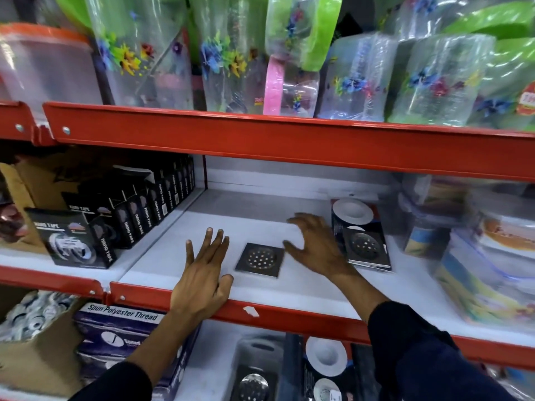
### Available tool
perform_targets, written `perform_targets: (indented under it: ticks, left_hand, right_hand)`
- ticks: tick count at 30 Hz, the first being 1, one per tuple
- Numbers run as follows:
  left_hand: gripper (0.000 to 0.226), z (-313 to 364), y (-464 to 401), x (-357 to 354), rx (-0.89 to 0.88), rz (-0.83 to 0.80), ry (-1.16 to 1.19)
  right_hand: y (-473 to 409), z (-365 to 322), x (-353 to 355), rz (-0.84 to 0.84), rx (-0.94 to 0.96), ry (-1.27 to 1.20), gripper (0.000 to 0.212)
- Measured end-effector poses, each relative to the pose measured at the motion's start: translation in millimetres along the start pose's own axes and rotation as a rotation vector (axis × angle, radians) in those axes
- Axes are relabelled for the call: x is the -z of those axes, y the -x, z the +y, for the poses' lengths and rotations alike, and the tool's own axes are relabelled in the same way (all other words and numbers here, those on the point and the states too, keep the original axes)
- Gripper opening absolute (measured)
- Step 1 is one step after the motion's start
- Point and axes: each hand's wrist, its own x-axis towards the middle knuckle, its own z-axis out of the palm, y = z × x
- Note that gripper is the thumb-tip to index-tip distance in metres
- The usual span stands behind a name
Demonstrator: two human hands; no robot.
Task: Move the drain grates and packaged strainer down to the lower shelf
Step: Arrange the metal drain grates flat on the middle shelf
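We have both hands over the middle shelf [289,287], each spread wide and gripping nothing. Our left hand [204,269] lies flat by the shelf's front edge, just left of the loose grate [259,259], likely to steady us. Our right hand [314,241] hovers with fingers splayed between that grate and the packaged strainer [354,219], which lies toward the right end with a second grate [366,250] resting on its near part. The loose grate sits alone near the front edge, within easy reach for lifting. So two grates and one strainer pack are left up here. On the lower shelf [202,371] at least one grate [254,382] and one strainer pack [325,363] already lie; beyond that we cannot tell.
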Motion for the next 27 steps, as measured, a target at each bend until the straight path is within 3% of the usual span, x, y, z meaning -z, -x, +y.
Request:
perform_targets:
  ticks: [2,5,7,15,18,20,22,24,27]
  left_hand:
    - [0.083,1.1,0.2,-1.5,-0.008,-0.001,-0.011]
    - [0.081,-0.4,1.1,-2.3,-0.013,0.009,-0.02]
    - [0.08,0.1,1.3,-2.7,-0.013,0.017,-0.023]
    - [0.081,1.6,1.6,-0.8,0.012,0.013,-0.04]
    - [0.082,2.8,0.9,-1.2,0.016,0.01,-0.055]
    - [0.082,2.7,0.8,-1.1,0.017,0.005,-0.067]
    - [0.082,3.4,1.4,-1.0,0.017,0.001,-0.074]
    - [0.082,4.0,2.0,0.1,0.018,0.001,-0.067]
    - [0.081,5.9,2.1,1.5,0.016,0.006,-0.055]
  right_hand:
    - [7.3,18.0,13.7,0.13,-0.264,0.099,0.061]
    - [13.1,36.0,26.4,0.043,-0.63,0.198,0.065]
    - [17.3,45.8,28.4,-0.023,-0.762,0.204,0.069]
    - [21.1,55.9,29.2,-0.028,-0.816,0.27,0.075]
    - [15.2,47.1,35.0,0.089,-0.685,0.325,0.074]
    - [7.0,35.2,34.9,0.139,-0.411,0.255,0.067]
    - [-3.8,15.5,30.0,-0.022,-0.12,-0.041,0.075]
    - [-12.9,-11.6,18.6,-0.297,0.037,-0.265,0.086]
    - [-26.2,-36.6,-8.5,-0.453,0.168,-0.244,0.08]
